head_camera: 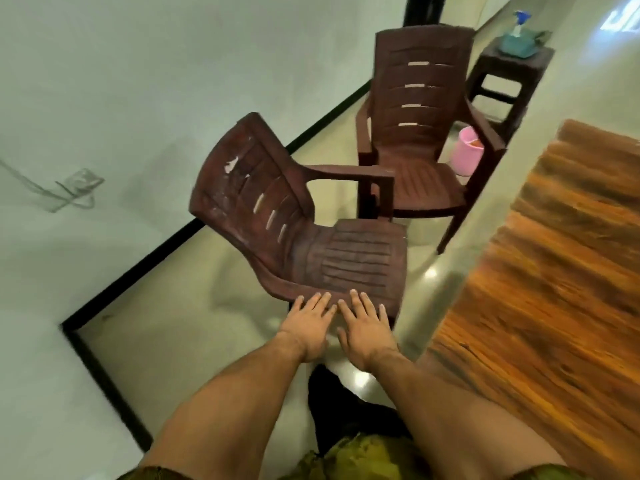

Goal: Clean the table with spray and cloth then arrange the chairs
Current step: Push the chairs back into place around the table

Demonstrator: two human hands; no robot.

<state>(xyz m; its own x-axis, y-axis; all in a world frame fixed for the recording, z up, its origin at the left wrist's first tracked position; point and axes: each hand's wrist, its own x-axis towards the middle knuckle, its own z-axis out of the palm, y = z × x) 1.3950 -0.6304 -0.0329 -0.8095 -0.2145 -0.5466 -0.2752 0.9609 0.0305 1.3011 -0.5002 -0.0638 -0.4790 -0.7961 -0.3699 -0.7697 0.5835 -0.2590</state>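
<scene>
Stage: worktop [561, 271] looks wiped; judged chair-arranging phase.
Hands: left hand [306, 329] and right hand [367, 329], fingers spread flat, on near chair [311, 244] arm edge.
Left: far chair [422, 133], beside the worktop.
Spray: spray bottle [519, 20] and cloth [517, 45] parked on stool [509, 74].

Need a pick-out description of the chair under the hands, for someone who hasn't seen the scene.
Start at the wooden table on the right; two brown plastic chairs sit between it and the wall. Take the nearer chair, the one with white scuffs on its backrest and both hands resting on its side edge.

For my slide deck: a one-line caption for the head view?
Both hands, left hand and right hand, rest open on the near chair beside the table.
</scene>
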